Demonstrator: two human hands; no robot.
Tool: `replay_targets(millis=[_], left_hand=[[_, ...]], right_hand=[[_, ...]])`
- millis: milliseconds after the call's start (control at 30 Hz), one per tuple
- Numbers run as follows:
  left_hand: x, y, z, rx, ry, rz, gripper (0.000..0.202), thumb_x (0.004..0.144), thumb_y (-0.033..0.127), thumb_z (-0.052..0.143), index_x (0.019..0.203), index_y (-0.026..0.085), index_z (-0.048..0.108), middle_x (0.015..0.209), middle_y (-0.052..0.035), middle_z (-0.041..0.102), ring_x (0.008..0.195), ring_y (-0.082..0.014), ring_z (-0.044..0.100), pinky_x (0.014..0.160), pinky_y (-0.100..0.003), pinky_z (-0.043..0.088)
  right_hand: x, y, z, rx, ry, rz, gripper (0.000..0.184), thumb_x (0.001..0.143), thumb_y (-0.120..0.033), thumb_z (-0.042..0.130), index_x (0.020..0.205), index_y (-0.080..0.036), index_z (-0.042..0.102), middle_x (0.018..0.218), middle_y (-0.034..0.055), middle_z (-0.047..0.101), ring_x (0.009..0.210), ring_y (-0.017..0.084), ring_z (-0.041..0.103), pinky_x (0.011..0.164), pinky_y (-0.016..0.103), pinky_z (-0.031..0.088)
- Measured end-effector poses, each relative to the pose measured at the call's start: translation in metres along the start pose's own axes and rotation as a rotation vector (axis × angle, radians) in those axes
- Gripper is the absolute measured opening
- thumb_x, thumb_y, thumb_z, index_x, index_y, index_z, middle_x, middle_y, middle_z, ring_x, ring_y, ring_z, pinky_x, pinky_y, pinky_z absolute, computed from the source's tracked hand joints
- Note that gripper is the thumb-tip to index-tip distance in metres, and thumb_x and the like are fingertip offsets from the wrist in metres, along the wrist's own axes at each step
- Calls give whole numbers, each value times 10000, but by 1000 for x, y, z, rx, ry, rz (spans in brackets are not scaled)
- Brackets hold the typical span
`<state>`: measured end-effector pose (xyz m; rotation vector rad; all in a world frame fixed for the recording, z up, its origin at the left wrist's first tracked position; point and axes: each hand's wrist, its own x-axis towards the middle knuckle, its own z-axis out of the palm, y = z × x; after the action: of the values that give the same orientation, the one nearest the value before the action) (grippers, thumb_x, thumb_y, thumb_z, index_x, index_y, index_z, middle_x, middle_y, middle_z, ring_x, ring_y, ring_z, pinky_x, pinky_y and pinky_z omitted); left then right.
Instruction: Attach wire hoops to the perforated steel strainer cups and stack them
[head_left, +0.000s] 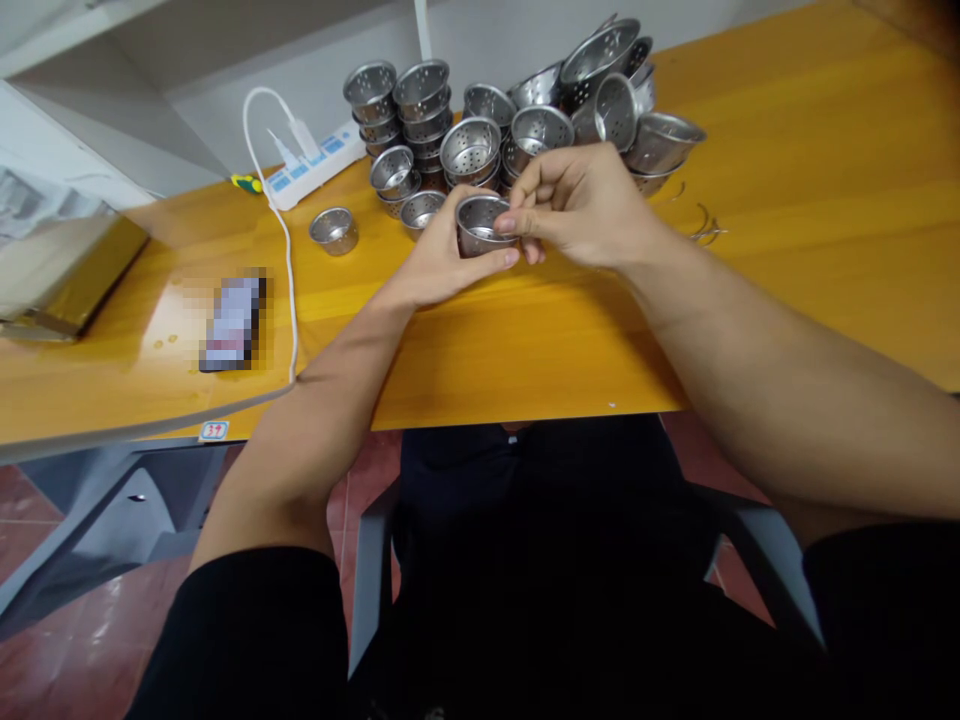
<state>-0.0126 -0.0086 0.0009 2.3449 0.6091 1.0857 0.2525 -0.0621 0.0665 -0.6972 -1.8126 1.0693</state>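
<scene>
My left hand (448, 262) is wrapped round a small perforated metal cup (478, 238), thumb along its near side, and holds it just above the table with the opening facing up. My right hand (574, 205) is closed in a pinch at the cup's right rim, its thumb over the edge. Whether a small piece also sits between those fingers is hidden. Right behind the hands stand a low metal cup (421, 212) and a larger perforated cup (470, 150). Another small metal cup (334, 232) rests alone to the left.
Stacks of perforated cups (422, 95) and a heap of bigger ones (600, 60) line the back. Thin curved wires (705, 228) lie at right. On the left are a power strip (319, 165), its white cable (291, 290), a blurred phone (236, 322) and a box (75, 270).
</scene>
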Motion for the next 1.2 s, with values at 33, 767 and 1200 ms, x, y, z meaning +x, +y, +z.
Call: replay_targets(millis=[33,767,1200], left_hand=[[0,0,0,-14,7,15,1085,1009,1130,806,1619,255,609,1438,-104,748,1426,-383,835,1282,-618,677],[-2,-21,-12,93,116,-31,985,1009,1029,926,1597,331,556,1508,-103,748,1409,-392,822,1280,-589,656],[-2,-13,-13,78,137,-13,991,968,1057,940,1573,343,615,1454,-79,752,1393,-385,843,1259,-573,684]], right_hand=[[-1,0,0,-3,5,5,714,853,-909,1149,971,-311,777,721,21,703,651,272,733,589,435,670],[-9,-10,-6,-601,50,-158,217,1170,-591,853,1260,-399,898,1505,120,835,1241,408,837,1077,612,753],[-13,-15,7,-646,-151,-103,365,1190,-450,715,1517,-439,878,1664,111,730,1476,447,725,1295,652,673]])
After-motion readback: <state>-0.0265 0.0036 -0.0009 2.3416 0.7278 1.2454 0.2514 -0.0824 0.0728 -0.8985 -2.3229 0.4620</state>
